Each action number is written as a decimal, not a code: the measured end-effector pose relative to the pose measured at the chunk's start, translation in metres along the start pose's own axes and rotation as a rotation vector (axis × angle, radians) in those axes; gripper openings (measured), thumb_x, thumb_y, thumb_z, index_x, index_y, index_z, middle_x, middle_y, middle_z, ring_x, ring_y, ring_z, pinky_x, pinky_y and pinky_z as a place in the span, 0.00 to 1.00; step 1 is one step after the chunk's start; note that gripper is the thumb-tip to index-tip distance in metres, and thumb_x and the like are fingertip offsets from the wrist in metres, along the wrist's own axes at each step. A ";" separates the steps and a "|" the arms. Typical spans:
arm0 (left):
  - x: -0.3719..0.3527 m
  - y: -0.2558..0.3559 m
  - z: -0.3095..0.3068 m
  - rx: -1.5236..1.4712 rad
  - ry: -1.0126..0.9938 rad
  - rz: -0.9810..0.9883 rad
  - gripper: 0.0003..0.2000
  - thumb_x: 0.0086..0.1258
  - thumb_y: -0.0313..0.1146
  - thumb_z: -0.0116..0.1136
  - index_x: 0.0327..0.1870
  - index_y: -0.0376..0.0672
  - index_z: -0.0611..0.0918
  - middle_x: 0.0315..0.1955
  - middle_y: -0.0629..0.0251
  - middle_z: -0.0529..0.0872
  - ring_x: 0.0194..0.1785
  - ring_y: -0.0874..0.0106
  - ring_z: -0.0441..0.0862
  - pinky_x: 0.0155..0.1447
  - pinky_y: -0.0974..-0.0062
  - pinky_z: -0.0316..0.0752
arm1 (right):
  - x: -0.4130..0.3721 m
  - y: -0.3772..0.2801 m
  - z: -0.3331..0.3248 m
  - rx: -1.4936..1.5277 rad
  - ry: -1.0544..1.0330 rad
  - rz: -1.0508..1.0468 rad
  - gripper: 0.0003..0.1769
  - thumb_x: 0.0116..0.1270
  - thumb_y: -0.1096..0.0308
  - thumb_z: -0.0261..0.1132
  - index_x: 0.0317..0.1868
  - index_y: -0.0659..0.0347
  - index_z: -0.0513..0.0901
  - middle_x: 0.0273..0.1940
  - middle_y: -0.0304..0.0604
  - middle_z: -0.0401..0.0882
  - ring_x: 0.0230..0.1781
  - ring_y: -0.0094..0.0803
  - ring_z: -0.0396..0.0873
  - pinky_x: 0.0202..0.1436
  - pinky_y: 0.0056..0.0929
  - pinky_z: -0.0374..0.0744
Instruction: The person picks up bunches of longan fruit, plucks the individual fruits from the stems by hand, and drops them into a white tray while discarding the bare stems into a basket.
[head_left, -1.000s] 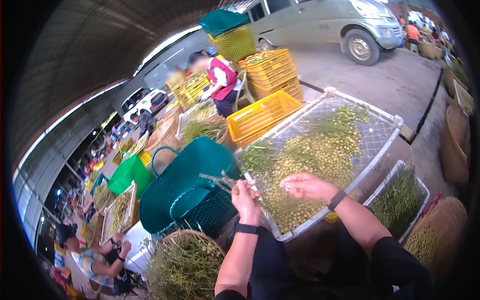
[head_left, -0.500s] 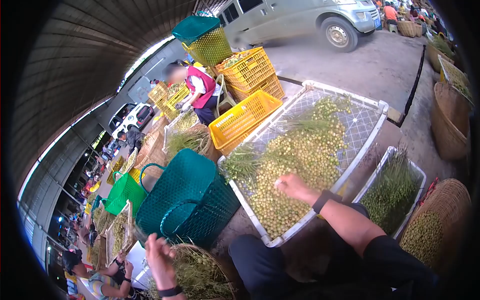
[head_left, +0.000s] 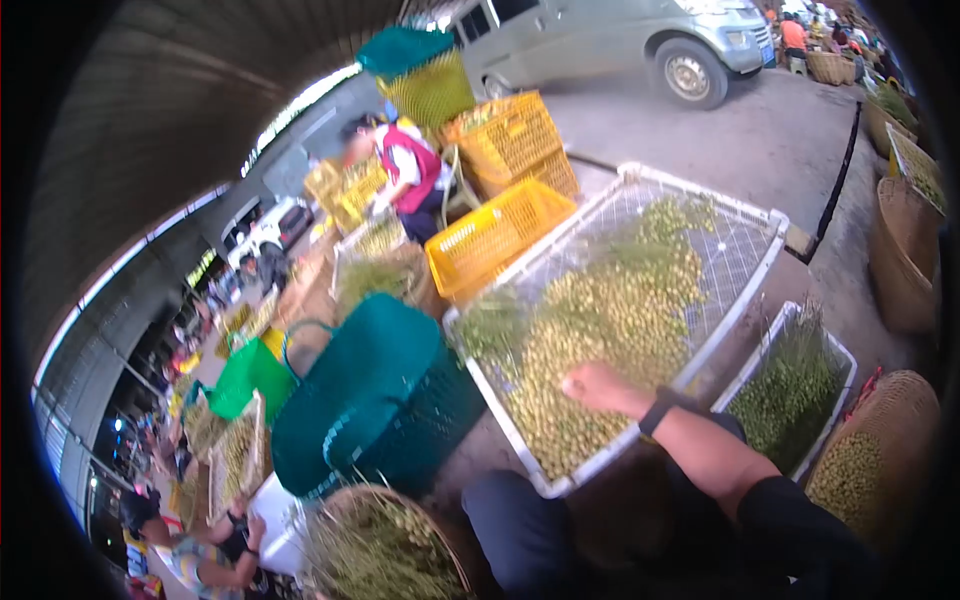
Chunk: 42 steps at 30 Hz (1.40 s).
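Note:
My right hand (head_left: 603,387), with a dark band on its wrist, hovers over or touches the heap of small round yellow-green fruits (head_left: 565,400). Its fingers are curled together; what they hold, if anything, is hidden. The fruits lie in a large white mesh tray (head_left: 765,255) with thin green stems (head_left: 492,325) among them. My left hand is out of view. A woven basket (head_left: 447,540) full of stems and fruits (head_left: 385,545) stands at the bottom, beside my knee.
A dark green woven basket (head_left: 370,400) stands left of the tray, a yellow crate (head_left: 495,240) behind it. At right are a white bin (head_left: 845,375) of green stalks and a wicker basket (head_left: 905,420). A person in a red vest (head_left: 420,170) sits beyond; a van (head_left: 590,50) is parked behind.
My left hand, raised over the stem basket before, has left the view. My right hand stays over the fruits with its fingers curled. The whole view has shifted slightly and blurred.

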<state>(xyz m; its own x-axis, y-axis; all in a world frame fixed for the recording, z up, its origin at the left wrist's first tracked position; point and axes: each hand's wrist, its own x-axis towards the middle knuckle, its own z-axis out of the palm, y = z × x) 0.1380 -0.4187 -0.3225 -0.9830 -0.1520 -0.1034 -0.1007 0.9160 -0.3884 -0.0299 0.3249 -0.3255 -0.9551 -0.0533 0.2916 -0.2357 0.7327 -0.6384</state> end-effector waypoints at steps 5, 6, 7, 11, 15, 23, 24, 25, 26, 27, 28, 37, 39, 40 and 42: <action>0.041 0.002 0.044 0.289 -0.071 -0.176 0.16 0.66 0.31 0.48 0.52 0.33 0.73 0.49 0.51 0.79 0.52 0.59 0.77 0.54 0.68 0.73 | 0.000 0.009 -0.005 0.062 -0.056 -0.023 0.19 0.59 0.50 0.59 0.29 0.59 0.81 0.27 0.55 0.79 0.30 0.51 0.78 0.33 0.43 0.75; 0.048 -0.004 0.054 -0.264 0.083 -0.470 0.16 0.63 0.34 0.53 0.48 0.32 0.74 0.45 0.48 0.80 0.49 0.55 0.78 0.51 0.65 0.74 | 0.002 0.014 -0.007 0.042 -0.116 -0.021 0.17 0.59 0.52 0.61 0.32 0.59 0.82 0.29 0.52 0.81 0.30 0.47 0.80 0.35 0.40 0.76; 0.047 -0.028 0.070 -0.033 0.139 -0.305 0.18 0.58 0.35 0.58 0.45 0.31 0.74 0.41 0.45 0.80 0.46 0.51 0.78 0.49 0.62 0.74 | 0.000 0.020 -0.006 0.150 -0.139 -0.010 0.15 0.59 0.55 0.62 0.33 0.59 0.83 0.30 0.51 0.81 0.31 0.44 0.80 0.37 0.38 0.76; 0.012 -0.003 -0.002 -0.750 0.248 -0.371 0.19 0.53 0.35 0.66 0.40 0.30 0.78 0.35 0.49 0.84 0.39 0.58 0.82 0.44 0.66 0.75 | -0.006 0.003 -0.018 0.234 -0.227 0.092 0.10 0.59 0.64 0.64 0.36 0.62 0.82 0.33 0.48 0.83 0.35 0.37 0.80 0.42 0.33 0.76; 0.004 0.009 -0.063 -0.753 0.097 -0.492 0.24 0.53 0.43 0.66 0.37 0.25 0.77 0.29 0.47 0.81 0.32 0.60 0.79 0.33 0.65 0.73 | -0.006 -0.008 -0.026 0.223 -0.286 0.117 0.10 0.59 0.66 0.64 0.36 0.64 0.82 0.36 0.49 0.82 0.38 0.36 0.80 0.44 0.34 0.75; -0.015 0.108 -0.205 -0.150 0.195 -0.298 0.27 0.60 0.44 0.60 0.50 0.26 0.72 0.39 0.38 0.80 0.45 0.50 0.78 0.49 0.61 0.73 | -0.007 -0.001 -0.027 0.194 -0.288 0.082 0.11 0.59 0.64 0.63 0.36 0.63 0.82 0.36 0.51 0.82 0.39 0.41 0.80 0.44 0.35 0.75; -0.017 0.123 -0.217 -0.151 0.191 -0.284 0.27 0.60 0.44 0.60 0.50 0.26 0.72 0.39 0.38 0.80 0.45 0.50 0.78 0.49 0.61 0.73 | -0.007 -0.001 -0.027 0.190 -0.285 0.095 0.11 0.59 0.64 0.63 0.36 0.63 0.82 0.36 0.51 0.82 0.39 0.41 0.80 0.44 0.35 0.75; -0.020 0.141 -0.230 -0.127 0.249 -0.272 0.27 0.61 0.45 0.59 0.51 0.27 0.72 0.41 0.40 0.80 0.47 0.49 0.78 0.50 0.59 0.72 | -0.007 0.001 -0.028 0.167 -0.268 0.062 0.11 0.59 0.63 0.63 0.36 0.63 0.81 0.35 0.51 0.81 0.38 0.42 0.80 0.43 0.36 0.75; -0.021 0.157 -0.241 -0.101 0.309 -0.260 0.27 0.62 0.45 0.58 0.52 0.28 0.72 0.43 0.41 0.79 0.48 0.49 0.77 0.51 0.58 0.72 | -0.007 0.002 -0.028 0.145 -0.249 0.029 0.11 0.59 0.62 0.63 0.35 0.63 0.81 0.35 0.52 0.81 0.37 0.43 0.79 0.42 0.36 0.75; -0.023 0.170 -0.248 -0.119 0.369 -0.171 0.25 0.64 0.41 0.57 0.54 0.30 0.71 0.46 0.42 0.78 0.50 0.49 0.76 0.53 0.58 0.71 | -0.006 0.003 -0.027 0.145 -0.244 0.058 0.11 0.59 0.62 0.62 0.35 0.62 0.81 0.32 0.53 0.80 0.34 0.45 0.79 0.39 0.36 0.74; -0.020 0.179 -0.249 -0.172 0.533 0.034 0.20 0.64 0.36 0.57 0.53 0.32 0.73 0.43 0.47 0.81 0.45 0.54 0.80 0.48 0.62 0.75 | -0.005 0.005 -0.028 0.147 -0.240 0.067 0.11 0.59 0.62 0.62 0.35 0.62 0.81 0.32 0.53 0.80 0.34 0.45 0.79 0.39 0.36 0.74; 0.060 0.269 -0.210 -0.836 0.398 0.018 0.13 0.63 0.33 0.57 0.44 0.34 0.76 0.34 0.53 0.84 0.27 0.67 0.84 0.32 0.68 0.78 | -0.005 0.013 -0.027 0.192 -0.159 0.000 0.09 0.57 0.67 0.61 0.32 0.65 0.80 0.26 0.54 0.78 0.28 0.45 0.77 0.34 0.37 0.73; 0.114 0.242 -0.140 -0.594 0.634 0.002 0.12 0.62 0.34 0.58 0.41 0.33 0.77 0.32 0.53 0.84 0.25 0.66 0.83 0.30 0.68 0.77 | -0.007 0.007 -0.031 0.182 -0.166 0.026 0.08 0.57 0.67 0.61 0.31 0.65 0.80 0.26 0.53 0.78 0.27 0.45 0.77 0.34 0.37 0.73; 0.136 0.230 -0.112 -0.350 0.863 -0.019 0.12 0.62 0.34 0.59 0.38 0.33 0.78 0.29 0.53 0.84 0.24 0.65 0.83 0.29 0.67 0.76 | -0.007 0.004 -0.033 0.199 -0.172 0.037 0.08 0.56 0.67 0.61 0.31 0.65 0.80 0.25 0.54 0.78 0.27 0.46 0.77 0.34 0.37 0.73; 0.162 0.213 -0.086 -0.649 0.507 -0.159 0.11 0.61 0.35 0.59 0.34 0.34 0.80 0.25 0.55 0.84 0.22 0.68 0.82 0.27 0.70 0.75 | -0.008 0.003 -0.036 0.213 -0.171 0.050 0.08 0.56 0.67 0.61 0.30 0.64 0.80 0.25 0.54 0.78 0.27 0.46 0.77 0.34 0.38 0.73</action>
<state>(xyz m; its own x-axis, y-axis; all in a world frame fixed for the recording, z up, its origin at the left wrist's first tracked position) -0.0556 -0.2165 -0.3432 -0.8838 -0.2538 0.3929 -0.1598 0.9533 0.2564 -0.0164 0.3518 -0.3047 -0.9787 -0.1476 0.1430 -0.2027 0.5794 -0.7895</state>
